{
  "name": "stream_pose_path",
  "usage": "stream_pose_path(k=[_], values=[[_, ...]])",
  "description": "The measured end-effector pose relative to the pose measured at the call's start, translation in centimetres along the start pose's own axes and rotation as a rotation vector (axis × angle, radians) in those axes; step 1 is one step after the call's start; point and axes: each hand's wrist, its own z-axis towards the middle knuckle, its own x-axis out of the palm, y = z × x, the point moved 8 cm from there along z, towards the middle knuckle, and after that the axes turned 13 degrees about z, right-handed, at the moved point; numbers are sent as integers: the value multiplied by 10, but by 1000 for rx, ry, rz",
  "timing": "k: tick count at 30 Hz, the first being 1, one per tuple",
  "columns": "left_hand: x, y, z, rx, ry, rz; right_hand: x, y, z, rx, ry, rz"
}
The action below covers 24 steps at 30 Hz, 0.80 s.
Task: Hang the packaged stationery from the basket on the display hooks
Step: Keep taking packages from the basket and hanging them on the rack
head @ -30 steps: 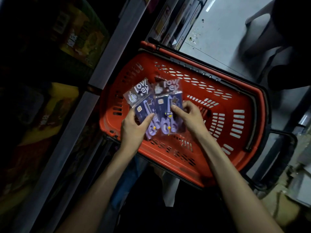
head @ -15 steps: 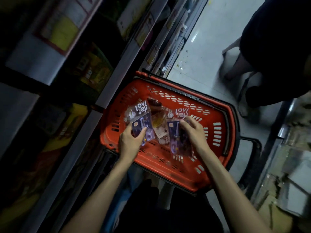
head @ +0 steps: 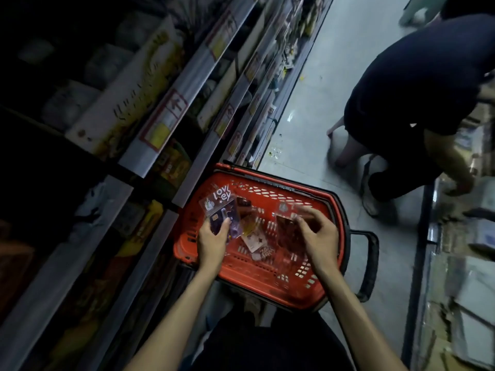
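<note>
A red plastic basket (head: 270, 286) sits on the floor in front of me. My left hand (head: 213, 243) grips a clear packet with purple stationery (head: 221, 210) over the basket's left side. Over the right side my right hand (head: 318, 236) pinches a second, darker packet (head: 288, 228), which is blurred. Other packets (head: 253, 238) lie on the basket's bottom between my hands. No display hooks are plainly visible.
Dark store shelves (head: 171, 108) with price labels run along the left. Another person (head: 409, 103) crouches on the aisle floor at the upper right. The basket's black handle (head: 371, 263) sticks out to the right. Goods are stacked on the right edge.
The view has tilted up, showing more shelving and aisle. My hands moved apart, each with its own packet; the right one shifted to the basket's right side.
</note>
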Motion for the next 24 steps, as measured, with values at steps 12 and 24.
stream_pose_path(k=[12, 24], values=[[3, -160, -40, 317, 69, -82, -53, 62, 3, -34, -111, 87], [-22, -168, -182, 317, 24, -237, -166, 111, -70, -257, -238, 367]])
